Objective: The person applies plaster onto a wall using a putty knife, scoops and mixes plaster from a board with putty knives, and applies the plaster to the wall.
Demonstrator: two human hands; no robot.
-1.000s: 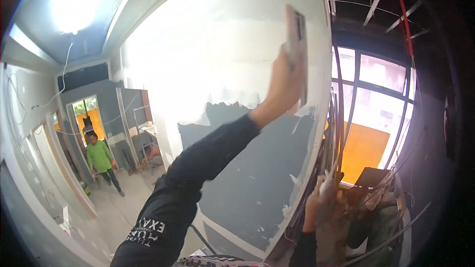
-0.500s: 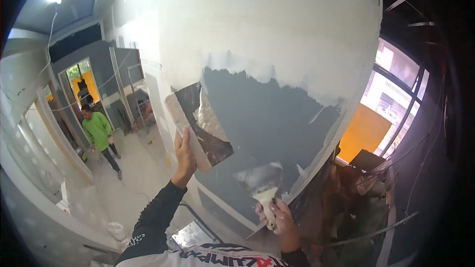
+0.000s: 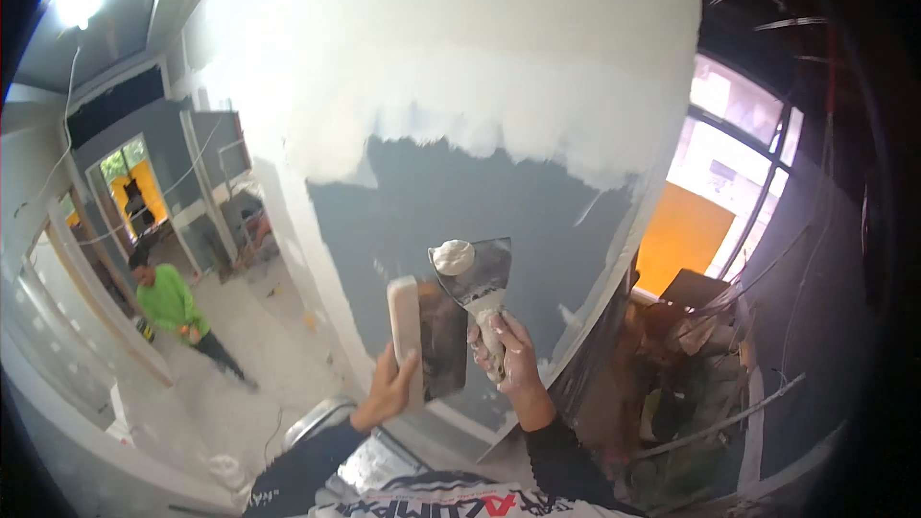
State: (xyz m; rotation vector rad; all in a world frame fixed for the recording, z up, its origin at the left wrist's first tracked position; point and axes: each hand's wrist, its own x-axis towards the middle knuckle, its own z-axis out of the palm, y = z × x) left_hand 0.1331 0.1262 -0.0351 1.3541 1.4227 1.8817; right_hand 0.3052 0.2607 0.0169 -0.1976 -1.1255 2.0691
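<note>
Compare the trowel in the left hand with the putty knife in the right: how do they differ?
The trowel has a rectangular plate, while the putty knife has a blade flaring toward its edge. The trowel's pale handle runs along the plate; the putty knife's extends from the blade's narrow end. The putty knife carries a lump of white paste, whereas the trowel's visible face shows none. Both are hand-held.

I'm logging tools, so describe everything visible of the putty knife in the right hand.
The putty knife has a broad, flaring, metallic-looking grey blade with pale smears and a pale, stained handle. A rounded white dollop sits near the blade's upper left corner. The knife points upward, leaning slightly left, the right hand gripping its handle. In view it overlaps the wall's grey patch, up and right of the trowel; contact with either is unclear.
</note>
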